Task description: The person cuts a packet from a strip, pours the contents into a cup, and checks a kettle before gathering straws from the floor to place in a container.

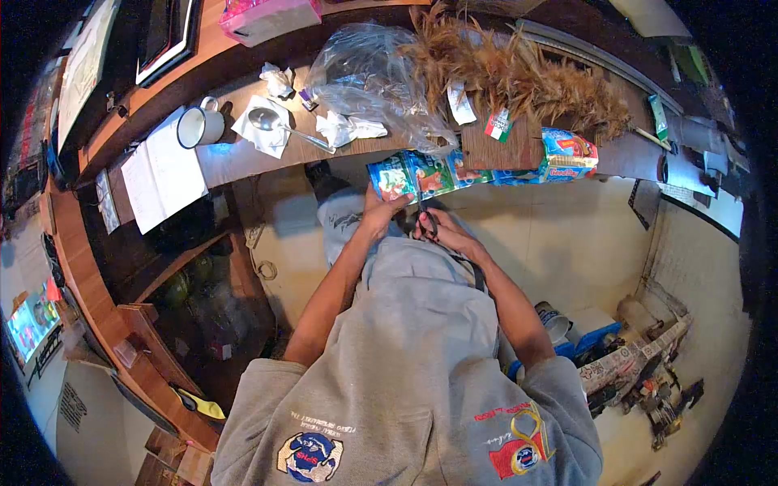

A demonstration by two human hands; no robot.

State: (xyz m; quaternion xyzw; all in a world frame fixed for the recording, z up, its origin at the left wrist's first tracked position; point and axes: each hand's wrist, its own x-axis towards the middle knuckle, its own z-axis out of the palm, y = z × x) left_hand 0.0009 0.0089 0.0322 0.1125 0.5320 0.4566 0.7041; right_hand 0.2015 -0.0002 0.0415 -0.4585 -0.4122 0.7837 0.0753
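Note:
A strip of colourful joined sachets (433, 176) hangs along the table's front edge. My left hand (379, 217) grips its left end, fingers closed on the packet. Just to the right, my right hand (444, 230) is closed around the dark handles of a pair of scissors (423, 212). The scissors point up at the strip, close to my left fingers; whether the blades touch the film is too small to tell. At the strip's right end lies a yellow and blue biscuit packet (570, 154).
On the table stand a white mug (199, 125), an open notebook (164, 176), a metal spoon (266, 119) on paper, a clear plastic bag (365, 69) and a brown feather duster (519, 73). A cluttered box (624, 364) sits on the floor at right.

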